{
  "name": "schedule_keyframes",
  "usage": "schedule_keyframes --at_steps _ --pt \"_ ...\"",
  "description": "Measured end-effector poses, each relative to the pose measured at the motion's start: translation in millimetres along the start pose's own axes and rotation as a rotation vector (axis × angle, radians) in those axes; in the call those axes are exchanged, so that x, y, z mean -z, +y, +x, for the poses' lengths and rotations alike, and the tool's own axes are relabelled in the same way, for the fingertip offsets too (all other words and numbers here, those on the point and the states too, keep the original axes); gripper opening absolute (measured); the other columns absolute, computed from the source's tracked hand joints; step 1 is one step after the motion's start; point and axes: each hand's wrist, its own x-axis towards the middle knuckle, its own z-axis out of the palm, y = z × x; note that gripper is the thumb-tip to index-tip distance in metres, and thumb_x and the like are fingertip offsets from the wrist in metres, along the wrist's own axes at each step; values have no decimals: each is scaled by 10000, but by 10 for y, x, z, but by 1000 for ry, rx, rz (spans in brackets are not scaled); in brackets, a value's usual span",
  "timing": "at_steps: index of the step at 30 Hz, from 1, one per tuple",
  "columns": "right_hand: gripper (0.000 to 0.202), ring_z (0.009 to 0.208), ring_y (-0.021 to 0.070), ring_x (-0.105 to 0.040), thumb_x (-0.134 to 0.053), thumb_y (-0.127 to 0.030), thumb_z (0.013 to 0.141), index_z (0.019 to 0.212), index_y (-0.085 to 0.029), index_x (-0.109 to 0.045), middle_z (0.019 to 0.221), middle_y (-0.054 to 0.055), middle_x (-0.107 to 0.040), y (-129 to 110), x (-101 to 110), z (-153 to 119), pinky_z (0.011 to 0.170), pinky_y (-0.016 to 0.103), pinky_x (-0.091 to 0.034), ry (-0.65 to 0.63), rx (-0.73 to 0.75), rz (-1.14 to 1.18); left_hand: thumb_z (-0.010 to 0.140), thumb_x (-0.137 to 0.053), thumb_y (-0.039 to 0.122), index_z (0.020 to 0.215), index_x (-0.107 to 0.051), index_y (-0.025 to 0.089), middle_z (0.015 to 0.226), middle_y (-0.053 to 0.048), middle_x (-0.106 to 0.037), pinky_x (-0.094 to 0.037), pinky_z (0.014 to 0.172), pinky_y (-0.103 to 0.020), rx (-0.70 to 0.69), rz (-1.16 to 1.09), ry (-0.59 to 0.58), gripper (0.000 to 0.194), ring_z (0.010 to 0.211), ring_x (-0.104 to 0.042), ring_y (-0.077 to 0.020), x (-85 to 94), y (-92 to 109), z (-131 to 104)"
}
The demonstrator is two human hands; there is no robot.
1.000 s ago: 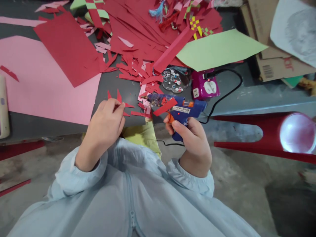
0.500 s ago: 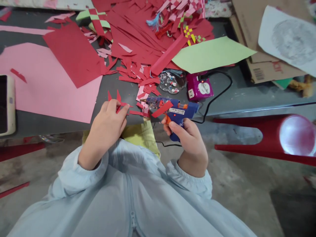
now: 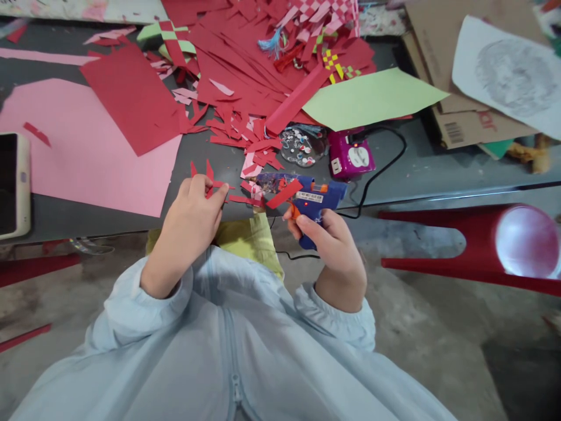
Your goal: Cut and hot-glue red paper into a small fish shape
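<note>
Near the table's front edge, my left hand [image 3: 191,214] has its fingers closed on a small red paper piece [image 3: 210,171] with pointed strips sticking up. My right hand [image 3: 331,242] is wrapped round the handle of a blue hot glue gun [image 3: 316,206], a finger at its orange trigger. The gun's nozzle points left, toward my left hand, over small red and pink paper scraps. A red strip [image 3: 284,194] lies across the gun's body. A small red light shows on the gun.
Cut red paper [image 3: 236,52] is heaped at the back. Beside the gun sit a clear dish of beads [image 3: 303,146] and a purple power adapter [image 3: 352,156] with a black cable. Pink paper [image 3: 96,158] and a phone [image 3: 21,186] lie left, cardboard [image 3: 477,126] right.
The view has shifted slightly. The glue gun in my right hand sits slightly further left; my left hand keeps nearly the same pose at the red paper piece.
</note>
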Motion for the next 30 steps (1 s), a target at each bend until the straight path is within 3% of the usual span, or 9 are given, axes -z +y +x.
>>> schedule_keyframes --at_steps 6,11,19,30 --pt "239 610 123 -509 -624 -438 915 896 -208 -682 677 -21 -574 21 -26 -7 577 272 -418 -9 -2 -4 954 -382 157 1308 -522 136 1105 -118 -675 -525 916 -394 70 -166 60 382 1005 -633 -235 69 -108 7" --pt "232 614 121 -512 -626 -434 916 898 -209 -684 678 -22 -578 28 -30 -39 577 267 -417 -9 3 -8 978 -430 205 1177 -613 211 1121 -83 -686 -506 925 -364 171 -154 170 270 1059 -634 -227 128 -102 -67" --pt "276 599 129 -512 -628 -469 896 871 -198 -677 653 -17 -571 23 -24 -55 556 274 -418 -5 -24 -35 947 -582 353 1009 -620 180 984 -91 -637 -490 846 -374 138 -54 142 188 929 -597 -252 -13 101 -46" --pt "253 603 124 -501 -634 -448 904 883 -200 -683 663 -17 -566 48 -4 -81 549 270 -403 -7 -29 -7 945 -582 391 949 -593 179 965 -88 -620 -478 836 -385 219 -47 114 212 911 -588 -256 -82 123 20"
